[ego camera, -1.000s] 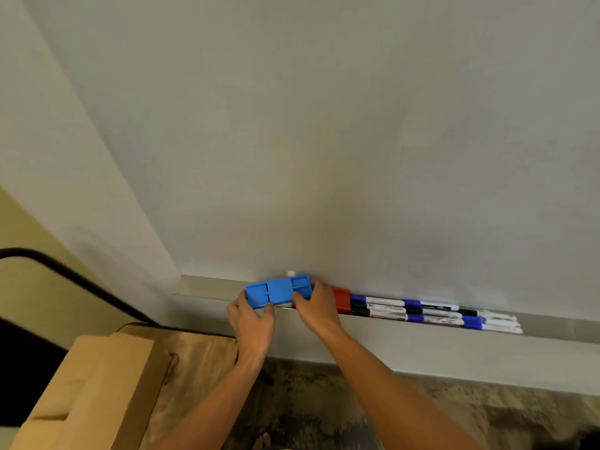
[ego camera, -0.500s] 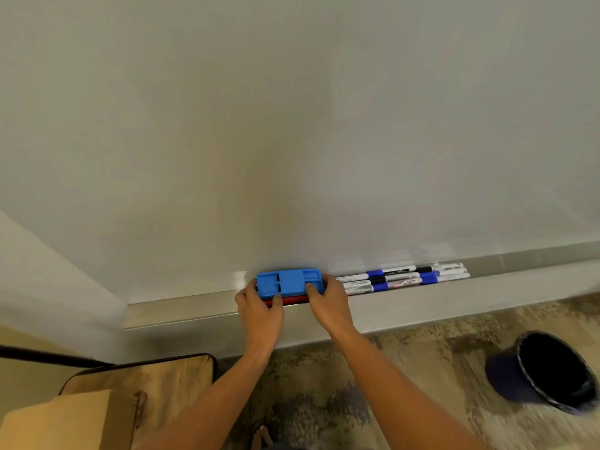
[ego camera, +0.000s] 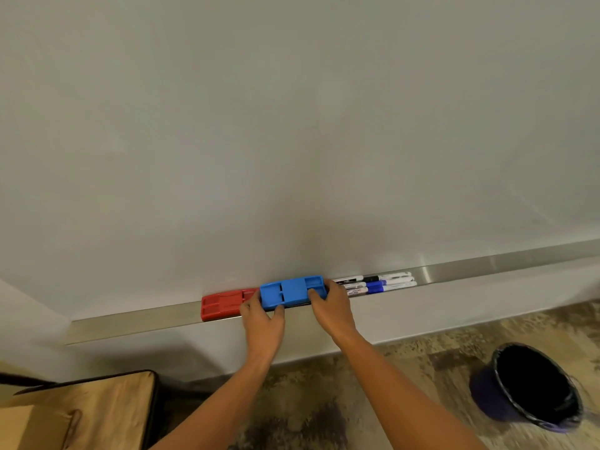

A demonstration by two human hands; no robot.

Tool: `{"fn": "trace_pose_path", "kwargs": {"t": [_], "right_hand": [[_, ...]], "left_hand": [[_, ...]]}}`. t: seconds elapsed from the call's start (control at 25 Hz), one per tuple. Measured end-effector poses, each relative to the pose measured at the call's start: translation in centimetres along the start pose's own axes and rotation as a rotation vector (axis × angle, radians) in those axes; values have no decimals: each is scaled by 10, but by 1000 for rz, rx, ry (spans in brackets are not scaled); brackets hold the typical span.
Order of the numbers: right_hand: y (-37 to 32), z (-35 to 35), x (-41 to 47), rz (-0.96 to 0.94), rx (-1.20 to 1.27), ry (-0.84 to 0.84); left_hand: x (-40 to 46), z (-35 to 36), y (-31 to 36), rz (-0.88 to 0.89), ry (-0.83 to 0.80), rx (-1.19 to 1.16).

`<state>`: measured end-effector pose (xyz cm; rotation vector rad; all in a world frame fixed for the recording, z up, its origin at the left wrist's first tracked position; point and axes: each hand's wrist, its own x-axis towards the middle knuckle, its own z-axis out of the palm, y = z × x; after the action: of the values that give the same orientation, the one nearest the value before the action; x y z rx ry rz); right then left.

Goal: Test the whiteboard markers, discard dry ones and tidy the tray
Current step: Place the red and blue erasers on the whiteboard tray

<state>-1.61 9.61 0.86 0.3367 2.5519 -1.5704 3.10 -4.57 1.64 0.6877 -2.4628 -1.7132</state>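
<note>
A blue eraser [ego camera: 292, 291] rests on the metal whiteboard tray [ego camera: 136, 319]. My left hand [ego camera: 263, 323] grips its left end and my right hand [ego camera: 334, 308] grips its right end. A red eraser [ego camera: 224, 303] lies on the tray just left of the blue one, touching it. Right of my right hand, several markers [ego camera: 380, 284] with blue and black caps lie side by side in the tray; their left ends are hidden behind my fingers. The whiteboard [ego camera: 292, 125] above is blank.
A dark bin [ego camera: 532, 384] with a black liner stands on the patterned carpet at the lower right. A wooden table top [ego camera: 97, 410] with a cardboard box [ego camera: 19, 427] on it sits at the lower left.
The red eraser, earlier under or behind the blue one, now lies exposed to its left. Both hands still hold the blue eraser. The camera has swung right, bringing the bin into view.
</note>
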Motion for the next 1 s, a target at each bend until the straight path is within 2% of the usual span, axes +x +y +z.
{"fn": "trace_pose_path", "kwargs": {"t": [0.44, 1.0], "right_hand": [[68, -135, 5, 29, -55, 89], [122, -265, 62, 226, -76, 265]], "left_hand": [[-67, 121, 55, 30, -108, 48], [-53, 262, 102, 179, -467, 135]]}}
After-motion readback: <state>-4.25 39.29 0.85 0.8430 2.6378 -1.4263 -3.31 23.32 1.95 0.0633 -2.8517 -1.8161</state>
